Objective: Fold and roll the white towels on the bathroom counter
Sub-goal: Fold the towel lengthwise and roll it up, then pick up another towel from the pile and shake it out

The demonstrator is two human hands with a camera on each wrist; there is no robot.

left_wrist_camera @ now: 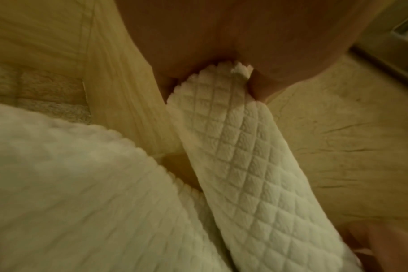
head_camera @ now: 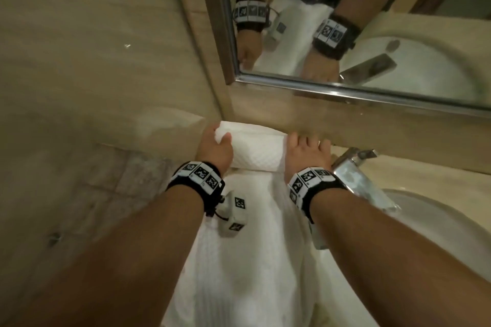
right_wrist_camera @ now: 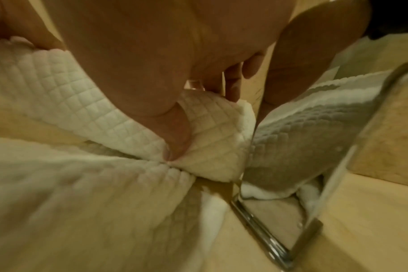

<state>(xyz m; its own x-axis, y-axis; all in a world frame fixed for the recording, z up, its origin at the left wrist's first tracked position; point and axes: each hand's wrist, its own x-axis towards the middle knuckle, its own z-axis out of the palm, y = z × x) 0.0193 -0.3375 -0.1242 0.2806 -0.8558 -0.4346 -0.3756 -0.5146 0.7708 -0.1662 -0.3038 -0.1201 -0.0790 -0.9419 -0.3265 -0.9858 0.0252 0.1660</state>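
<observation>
A white quilted towel (head_camera: 249, 255) lies lengthwise on the counter, running from the near edge toward the back wall. Its far end is folded over into a thick band (head_camera: 256, 148) against the wall. My left hand (head_camera: 215, 147) grips the band's left end (left_wrist_camera: 221, 103), thumb on top. My right hand (head_camera: 305, 152) holds the band's right end (right_wrist_camera: 212, 132), with the thumb (right_wrist_camera: 177, 136) pressed into the fold and the fingers curled over its far side. Both wrists carry marker bands.
A chrome faucet (head_camera: 356, 170) stands just right of my right hand, and its polished side (right_wrist_camera: 291, 147) mirrors the towel. The white basin (head_camera: 435, 233) lies to the right. A framed mirror (head_camera: 345, 34) hangs on the back wall. A beige wall (head_camera: 93, 61) closes the left side.
</observation>
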